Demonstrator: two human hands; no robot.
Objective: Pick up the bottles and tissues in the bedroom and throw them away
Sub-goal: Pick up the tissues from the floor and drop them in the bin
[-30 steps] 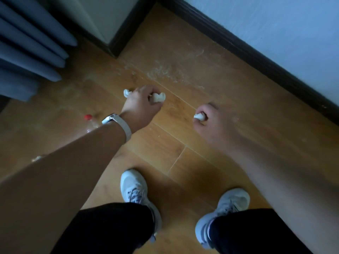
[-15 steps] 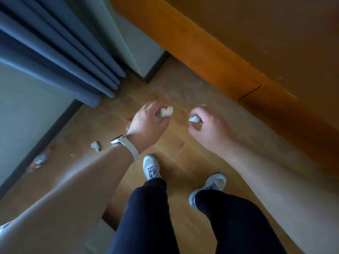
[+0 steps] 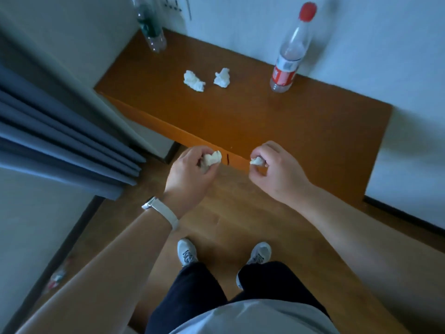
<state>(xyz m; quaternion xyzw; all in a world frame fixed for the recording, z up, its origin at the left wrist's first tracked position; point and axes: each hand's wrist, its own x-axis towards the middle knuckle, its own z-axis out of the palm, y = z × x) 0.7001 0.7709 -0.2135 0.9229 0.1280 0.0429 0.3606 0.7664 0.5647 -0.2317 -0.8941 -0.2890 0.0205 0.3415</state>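
My left hand (image 3: 190, 174) is closed around a crumpled white tissue (image 3: 212, 158), held in front of the wooden cabinet. My right hand (image 3: 277, 172) grips a smaller tissue wad (image 3: 256, 161) beside it. On the cabinet top (image 3: 313, 121) lie two more crumpled tissues, one (image 3: 193, 81) to the left of the other (image 3: 222, 78). An upright clear bottle with a red cap and red label (image 3: 290, 54) stands at the back right. A second clear bottle (image 3: 150, 27) stands at the back left corner. Another bottle (image 3: 56, 278) lies on the floor by the left wall.
Blue curtains (image 3: 60, 141) hang at the left, close to my left arm. White walls enclose the cabinet behind and to the right, with a dark skirting board (image 3: 404, 218). My two feet in white shoes (image 3: 186, 253) stand on the wooden floor (image 3: 228, 213).
I have straightened up from the floor with a tissue in each hand. The view has risen, bringing the cabinet top with its bottles and tissues into sight.
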